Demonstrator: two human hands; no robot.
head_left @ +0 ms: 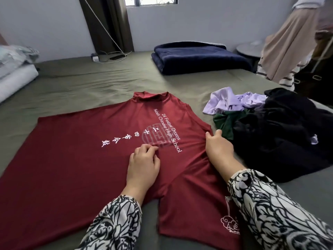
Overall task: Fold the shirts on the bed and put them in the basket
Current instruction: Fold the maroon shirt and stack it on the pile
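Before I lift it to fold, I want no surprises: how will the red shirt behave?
Probably floppy: the red shirt already puckers under the left hand and bunches at the right hand. Likely light and thin, so it should sag unless supported at two points.

Pale grey walls [207,24] close the room, with a window [150,1] at the top letting in daylight. A dark curtain [110,24] hangs beside it, and a white cord [106,31] runs down to a plug [95,59] near the wall. A folded navy blanket [200,57] lies further back. Beige cloth [288,46] hangs at right.
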